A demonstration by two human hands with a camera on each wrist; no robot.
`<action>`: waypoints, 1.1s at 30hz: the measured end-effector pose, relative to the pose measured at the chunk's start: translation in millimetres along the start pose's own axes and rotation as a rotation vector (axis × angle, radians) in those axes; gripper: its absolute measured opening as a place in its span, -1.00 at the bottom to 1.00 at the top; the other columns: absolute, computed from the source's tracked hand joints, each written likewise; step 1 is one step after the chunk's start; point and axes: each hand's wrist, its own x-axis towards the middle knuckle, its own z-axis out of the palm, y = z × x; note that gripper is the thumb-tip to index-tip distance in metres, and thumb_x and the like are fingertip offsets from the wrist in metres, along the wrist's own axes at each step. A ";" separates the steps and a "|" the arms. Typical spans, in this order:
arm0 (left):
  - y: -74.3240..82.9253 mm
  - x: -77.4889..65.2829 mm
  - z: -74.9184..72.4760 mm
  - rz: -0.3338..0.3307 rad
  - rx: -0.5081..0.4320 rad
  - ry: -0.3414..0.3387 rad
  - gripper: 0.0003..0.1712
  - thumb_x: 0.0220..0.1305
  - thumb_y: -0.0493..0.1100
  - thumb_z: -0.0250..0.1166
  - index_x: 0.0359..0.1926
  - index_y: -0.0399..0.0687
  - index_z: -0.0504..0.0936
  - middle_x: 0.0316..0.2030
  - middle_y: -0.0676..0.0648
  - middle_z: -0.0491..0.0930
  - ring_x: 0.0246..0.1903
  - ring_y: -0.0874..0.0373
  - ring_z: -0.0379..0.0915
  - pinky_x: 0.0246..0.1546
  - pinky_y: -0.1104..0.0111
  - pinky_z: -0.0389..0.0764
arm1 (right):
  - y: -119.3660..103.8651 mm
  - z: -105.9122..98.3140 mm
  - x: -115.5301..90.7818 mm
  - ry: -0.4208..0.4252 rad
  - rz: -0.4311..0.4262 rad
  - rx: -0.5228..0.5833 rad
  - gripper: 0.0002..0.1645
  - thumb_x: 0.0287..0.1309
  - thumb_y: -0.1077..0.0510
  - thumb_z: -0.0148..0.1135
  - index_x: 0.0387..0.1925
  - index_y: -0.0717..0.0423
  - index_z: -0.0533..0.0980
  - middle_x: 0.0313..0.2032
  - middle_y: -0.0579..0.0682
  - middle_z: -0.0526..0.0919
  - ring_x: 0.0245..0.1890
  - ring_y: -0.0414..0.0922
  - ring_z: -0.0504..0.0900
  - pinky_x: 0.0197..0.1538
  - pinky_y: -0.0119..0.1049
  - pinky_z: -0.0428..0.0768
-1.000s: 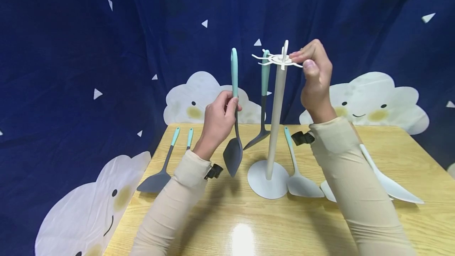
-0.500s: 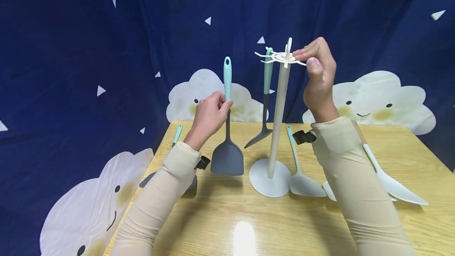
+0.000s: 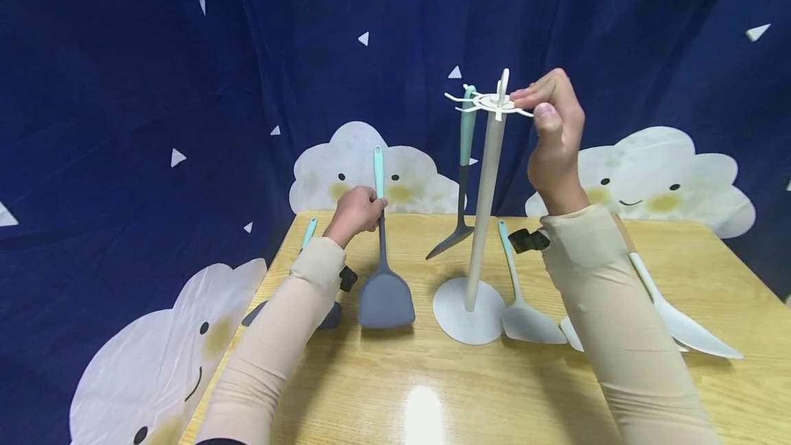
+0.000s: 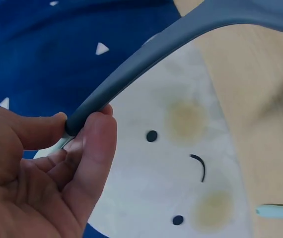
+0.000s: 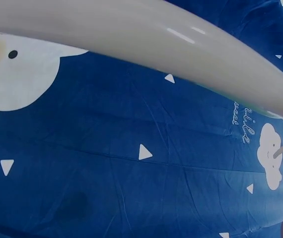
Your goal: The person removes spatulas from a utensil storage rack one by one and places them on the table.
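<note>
My left hand (image 3: 357, 211) pinches a spatula (image 3: 386, 299) where its turquoise handle meets the dark grey shaft. It stands nearly upright, broad blade down close over the table. In the left wrist view, thumb and fingertips (image 4: 101, 126) grip the spatula's shaft (image 4: 136, 67). To the right is a white utensil stand (image 3: 485, 204) with a round base and hooks on top. My right hand (image 3: 559, 136) grips the stand's hooked top with thumb and fingers. A dark utensil with a turquoise handle (image 3: 467, 132) hangs from a hook on the stand's left side.
Right of the base lies a pale grey turner (image 3: 530, 321) with a turquoise handle; other pale utensils (image 3: 686, 325) lie partly behind my right forearm. Left on the wooden table (image 3: 371, 383), dark utensils, one with a turquoise handle (image 3: 310, 229), are partly hidden by my left arm.
My left hand has moved left and lower with the spatula, away from the stand, and the blade has turned from edge-on to flat toward the head view. My right hand keeps its grip.
</note>
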 end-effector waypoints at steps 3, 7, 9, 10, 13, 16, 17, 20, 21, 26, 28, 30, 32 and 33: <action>-7.6 5.5 2.1 -0.036 -0.007 -0.019 -0.68 0.47 -0.06 0.11 -0.38 -0.18 0.51 -0.41 -0.13 0.58 -0.50 0.13 0.57 -0.38 0.34 0.73 | 2.3 -1.1 0.6 0.005 -0.010 0.000 -0.43 0.07 -0.30 0.01 -0.54 0.12 0.52 -0.42 -0.26 0.52 -0.30 -0.30 0.52 -0.08 -0.44 0.40; -14.1 13.3 5.4 -0.054 0.013 -0.026 -0.69 0.47 -0.08 0.11 -0.33 -0.22 0.55 -0.40 -0.13 0.56 -0.49 0.12 0.59 -0.34 0.33 0.75 | 3.7 -3.7 3.3 0.005 -0.023 -0.010 -0.47 0.07 -0.28 -0.01 -0.53 0.08 0.52 -0.42 -0.27 0.51 -0.29 -0.29 0.52 -0.07 -0.42 0.41; -19.0 16.9 8.1 -0.062 0.034 -0.031 -0.70 0.47 -0.09 0.11 -0.30 -0.24 0.57 -0.42 -0.12 0.55 -0.51 0.14 0.59 -0.36 0.35 0.74 | 3.8 -4.0 4.2 0.005 -0.024 -0.010 -0.47 0.06 -0.28 -0.01 -0.53 0.09 0.52 -0.42 -0.27 0.51 -0.29 -0.29 0.52 -0.07 -0.42 0.41; -22.0 18.5 9.8 -0.065 0.047 -0.035 -0.69 0.47 -0.09 0.10 -0.30 -0.24 0.58 -0.44 -0.11 0.55 -0.52 0.15 0.58 -0.38 0.37 0.73 | 3.7 -3.9 4.3 0.003 -0.023 -0.011 -0.45 0.07 -0.29 -0.01 -0.53 0.10 0.52 -0.42 -0.27 0.51 -0.29 -0.29 0.52 -0.07 -0.43 0.40; -33.1 21.6 15.2 -0.089 0.077 -0.050 -0.68 0.48 -0.09 0.09 -0.28 -0.26 0.60 -0.51 -0.08 0.52 -0.57 0.19 0.56 -0.44 0.41 0.71 | 4.0 -3.0 3.6 -0.012 -0.018 -0.018 -0.41 0.08 -0.31 -0.01 -0.51 0.14 0.53 -0.41 -0.27 0.52 -0.28 -0.31 0.52 -0.07 -0.44 0.39; -43.5 22.7 21.0 -0.116 0.091 -0.077 -0.68 0.49 -0.10 0.07 -0.28 -0.25 0.59 -0.57 -0.06 0.48 -0.61 0.20 0.53 -0.45 0.40 0.70 | 4.0 -2.8 1.2 -0.027 -0.011 -0.027 -0.35 0.10 -0.34 -0.02 -0.50 0.20 0.52 -0.40 -0.28 0.51 -0.28 -0.32 0.51 -0.07 -0.46 0.38; -46.5 23.3 22.9 -0.123 0.096 -0.087 -0.68 0.49 -0.10 0.06 -0.28 -0.25 0.59 -0.58 -0.05 0.47 -0.63 0.21 0.52 -0.45 0.39 0.70 | 4.0 -3.1 0.3 -0.027 -0.011 -0.029 -0.33 0.11 -0.34 -0.02 -0.50 0.22 0.51 -0.40 -0.28 0.51 -0.28 -0.32 0.51 -0.07 -0.45 0.38; -54.6 25.4 28.7 -0.134 0.117 -0.109 -0.67 0.49 -0.10 0.04 -0.31 -0.24 0.57 -0.63 -0.03 0.46 -0.67 0.23 0.50 -0.41 0.35 0.73 | 3.5 -3.3 -2.3 -0.016 -0.011 -0.027 -0.29 0.11 -0.33 -0.02 -0.51 0.30 0.49 -0.40 -0.28 0.51 -0.28 -0.32 0.51 -0.07 -0.45 0.39; -56.8 26.3 30.2 -0.139 0.124 -0.114 -0.67 0.49 -0.11 0.03 -0.32 -0.23 0.57 -0.64 -0.03 0.46 -0.68 0.23 0.50 -0.39 0.33 0.74 | 3.4 -3.3 -2.9 -0.011 -0.012 -0.025 -0.28 0.11 -0.31 -0.02 -0.52 0.33 0.48 -0.40 -0.28 0.51 -0.28 -0.32 0.51 -0.07 -0.45 0.39; -67.0 29.1 35.0 -0.163 0.136 -0.130 -0.67 0.47 -0.13 0.01 -0.44 -0.16 0.50 -0.68 -0.03 0.45 -0.57 0.07 0.65 -0.22 0.19 0.76 | 4.9 -3.6 -3.0 -0.003 -0.020 -0.020 -0.36 0.10 -0.27 -0.02 -0.53 0.28 0.50 -0.41 -0.27 0.52 -0.28 -0.30 0.52 -0.05 -0.42 0.40; -71.5 29.3 36.7 -0.169 0.131 -0.133 -0.65 0.47 -0.11 0.01 -0.49 -0.12 0.44 -0.67 -0.03 0.45 -0.49 0.00 0.70 -0.23 0.19 0.76 | 6.2 -4.1 -2.3 -0.005 -0.025 -0.025 -0.37 0.10 -0.27 -0.02 -0.53 0.25 0.51 -0.40 -0.27 0.53 -0.28 -0.29 0.52 -0.05 -0.42 0.40; -76.6 30.3 39.3 -0.173 0.133 -0.133 -0.62 0.46 -0.10 0.00 -0.55 -0.08 0.39 -0.67 -0.04 0.47 -0.44 -0.04 0.71 -0.35 0.23 0.72 | 7.3 -4.5 -1.5 -0.006 -0.029 -0.030 -0.37 0.10 -0.28 -0.03 -0.53 0.24 0.51 -0.40 -0.28 0.53 -0.28 -0.29 0.52 -0.05 -0.41 0.40; -81.6 31.5 43.2 -0.175 0.147 -0.130 -0.60 0.45 -0.10 -0.01 -0.60 -0.05 0.36 -0.68 -0.03 0.48 -0.47 -0.02 0.70 -0.49 0.33 0.62 | 8.0 -4.3 -1.0 -0.003 -0.032 -0.029 -0.36 0.10 -0.28 -0.02 -0.53 0.24 0.51 -0.40 -0.27 0.53 -0.28 -0.29 0.52 -0.05 -0.41 0.40; -83.9 31.8 45.2 -0.177 0.157 -0.126 -0.60 0.43 -0.09 -0.01 -0.61 -0.04 0.35 -0.67 -0.06 0.52 -0.47 -0.02 0.69 -0.54 0.37 0.54 | 8.2 -4.2 -0.9 -0.003 -0.031 -0.028 -0.37 0.10 -0.28 -0.02 -0.53 0.24 0.51 -0.40 -0.27 0.53 -0.28 -0.28 0.52 -0.06 -0.41 0.40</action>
